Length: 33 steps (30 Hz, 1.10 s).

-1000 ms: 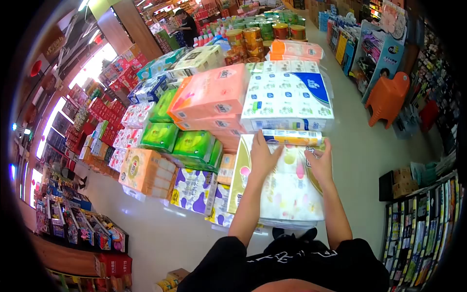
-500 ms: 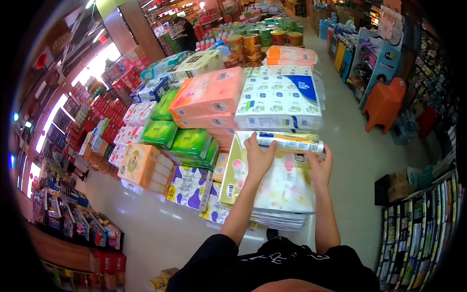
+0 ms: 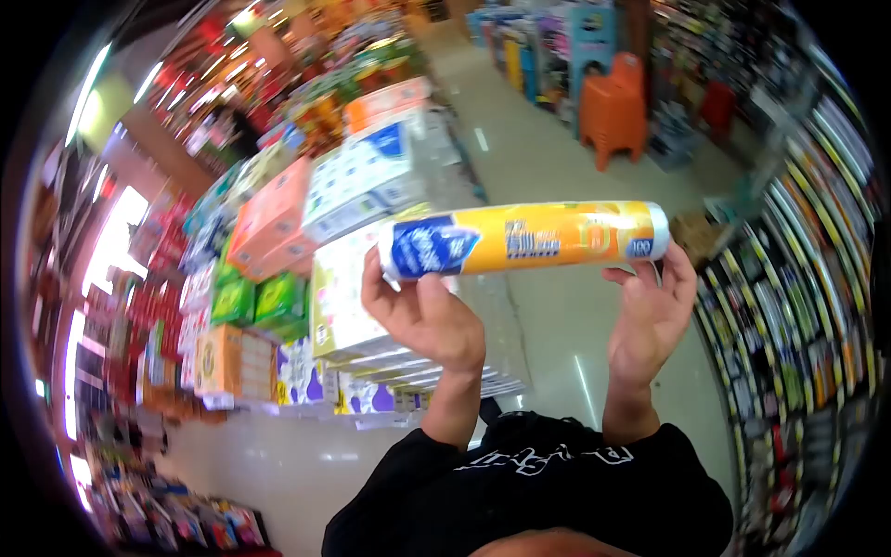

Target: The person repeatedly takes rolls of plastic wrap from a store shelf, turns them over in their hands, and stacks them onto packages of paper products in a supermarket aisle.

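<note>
A yellow packaged roll with a blue label and the number 100 at its right end is held up nearly level in front of me. My left hand grips the left end, its thumb in front of the lower edge. Under the right end, my right hand supports the roll with bent fingers; part of them is hidden behind it. What kind of product is inside I cannot tell for sure. Behind and left of the roll, stacked white tissue packs show, partly covered by it and by my left hand.
Orange packs, green packs and a blue-white pack form the display at left. An orange stool stands at back right. Shelves of packaged goods line the right side, above a shiny tiled floor.
The roll has risen off the tissue stack towards me and turned to show its front label. Both hands came up with it, and my view has swung to the right.
</note>
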Each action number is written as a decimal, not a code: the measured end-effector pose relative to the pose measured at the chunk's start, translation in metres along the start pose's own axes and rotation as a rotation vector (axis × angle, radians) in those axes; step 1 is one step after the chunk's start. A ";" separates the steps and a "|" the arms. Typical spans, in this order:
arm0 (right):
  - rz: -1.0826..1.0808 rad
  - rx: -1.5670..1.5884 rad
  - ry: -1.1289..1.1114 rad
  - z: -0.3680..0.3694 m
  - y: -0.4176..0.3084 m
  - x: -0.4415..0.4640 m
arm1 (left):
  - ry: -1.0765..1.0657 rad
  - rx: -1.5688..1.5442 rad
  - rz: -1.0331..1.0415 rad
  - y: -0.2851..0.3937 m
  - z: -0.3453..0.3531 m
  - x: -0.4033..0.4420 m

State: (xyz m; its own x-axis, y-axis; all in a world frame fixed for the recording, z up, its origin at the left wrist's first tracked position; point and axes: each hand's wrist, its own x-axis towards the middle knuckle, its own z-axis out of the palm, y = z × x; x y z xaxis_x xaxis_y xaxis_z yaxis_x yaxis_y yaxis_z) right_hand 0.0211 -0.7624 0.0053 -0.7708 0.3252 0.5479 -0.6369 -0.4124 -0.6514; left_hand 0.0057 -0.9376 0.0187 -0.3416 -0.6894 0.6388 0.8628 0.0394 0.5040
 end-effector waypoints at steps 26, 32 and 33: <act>-1.082 -0.797 1.009 -0.339 -0.260 -0.058 | -0.537 -1.031 -0.394 0.109 0.289 -0.467; -1.066 -0.921 1.045 -0.424 -0.314 0.003 | -0.367 -1.027 -0.740 0.120 0.401 -0.543; -1.078 -0.981 1.020 -0.446 -0.321 0.012 | -0.373 -1.058 -0.870 0.130 0.422 -0.542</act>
State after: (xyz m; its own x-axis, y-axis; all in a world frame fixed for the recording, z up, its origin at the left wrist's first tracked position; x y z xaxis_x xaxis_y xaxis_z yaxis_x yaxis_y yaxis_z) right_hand 0.2105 -0.2468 -0.0127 0.4951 0.5882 0.6395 -0.2974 0.8063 -0.5113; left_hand 0.1458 -0.2538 -0.0168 -0.8331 0.0216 0.5527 0.1408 -0.9580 0.2497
